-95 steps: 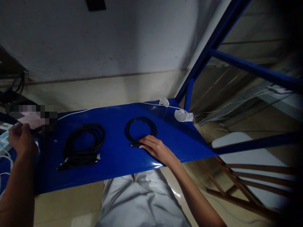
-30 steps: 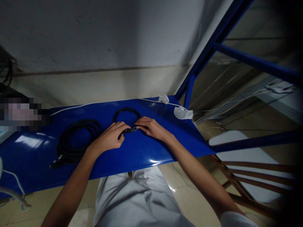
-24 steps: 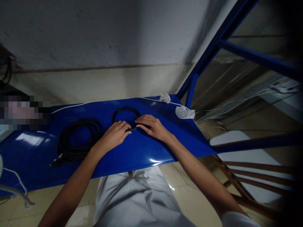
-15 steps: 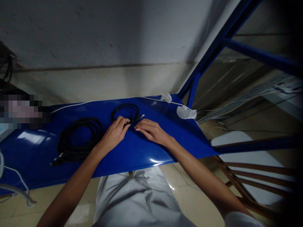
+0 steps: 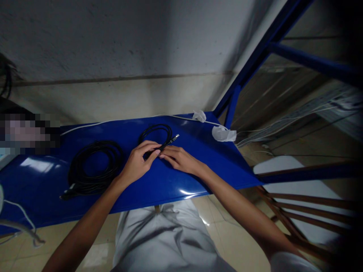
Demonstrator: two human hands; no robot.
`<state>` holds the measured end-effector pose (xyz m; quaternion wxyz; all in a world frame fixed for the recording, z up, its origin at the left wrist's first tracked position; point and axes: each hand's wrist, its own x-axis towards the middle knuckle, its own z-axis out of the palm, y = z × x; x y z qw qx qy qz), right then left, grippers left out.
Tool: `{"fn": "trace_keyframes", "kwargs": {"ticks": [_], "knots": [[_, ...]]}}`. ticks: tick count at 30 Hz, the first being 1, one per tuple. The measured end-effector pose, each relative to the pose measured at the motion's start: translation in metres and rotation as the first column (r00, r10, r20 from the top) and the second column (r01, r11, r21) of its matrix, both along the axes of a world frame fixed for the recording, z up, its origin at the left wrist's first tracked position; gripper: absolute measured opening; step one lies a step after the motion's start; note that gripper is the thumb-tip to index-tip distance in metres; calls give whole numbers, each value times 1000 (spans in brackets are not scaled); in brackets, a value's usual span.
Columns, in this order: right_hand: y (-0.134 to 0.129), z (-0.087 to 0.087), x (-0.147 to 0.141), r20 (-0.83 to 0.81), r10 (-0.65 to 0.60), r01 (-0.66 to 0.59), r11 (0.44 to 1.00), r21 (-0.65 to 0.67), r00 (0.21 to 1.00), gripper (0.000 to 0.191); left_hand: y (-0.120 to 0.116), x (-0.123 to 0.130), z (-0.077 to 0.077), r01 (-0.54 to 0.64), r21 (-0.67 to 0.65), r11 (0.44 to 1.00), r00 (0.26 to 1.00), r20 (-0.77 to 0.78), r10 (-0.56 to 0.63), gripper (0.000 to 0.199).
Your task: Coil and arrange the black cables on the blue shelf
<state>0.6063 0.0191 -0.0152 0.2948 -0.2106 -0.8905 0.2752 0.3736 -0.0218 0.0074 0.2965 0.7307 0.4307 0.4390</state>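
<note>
A small coil of black cable with a metal-tipped plug pointing to the upper right is in my left hand. The left thumb and fingers pinch the bundle, and its loop rests toward the back of the table. Against the left fingertips lies my right hand, closed, its fingertips on the cable just below the plug. The left hand partly hides the near side of the coil. To the left of my left forearm, a larger coil of black cable lies flat on the blue table.
Along the table's back edge runs a white cable. Two crumpled white pieces, a smaller one and a larger one, sit near the right corner. A blue metal frame rises there, with a wooden chair to the right.
My left hand has shifted slightly right with the small coil and plug. The right fingertips, apart from the cable before, now meet it and the left hand.
</note>
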Motion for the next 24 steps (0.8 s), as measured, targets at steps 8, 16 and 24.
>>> {"fn": "trace_keyframes", "kwargs": {"ticks": [8,16,24], "knots": [[-3,6,0,-113,-9,-2,996,-94,994,25,3,-5,-5,60,-120,991,996,66,-52,28],[-5,5,-1,-148,-90,67,986,-152,985,20,5,-5,-3,53,-277,959,977,213,7,36],[-6,-1,-2,-165,-125,114,991,-73,978,21,10,-10,0,135,-449,883,958,286,-1,48]]}}
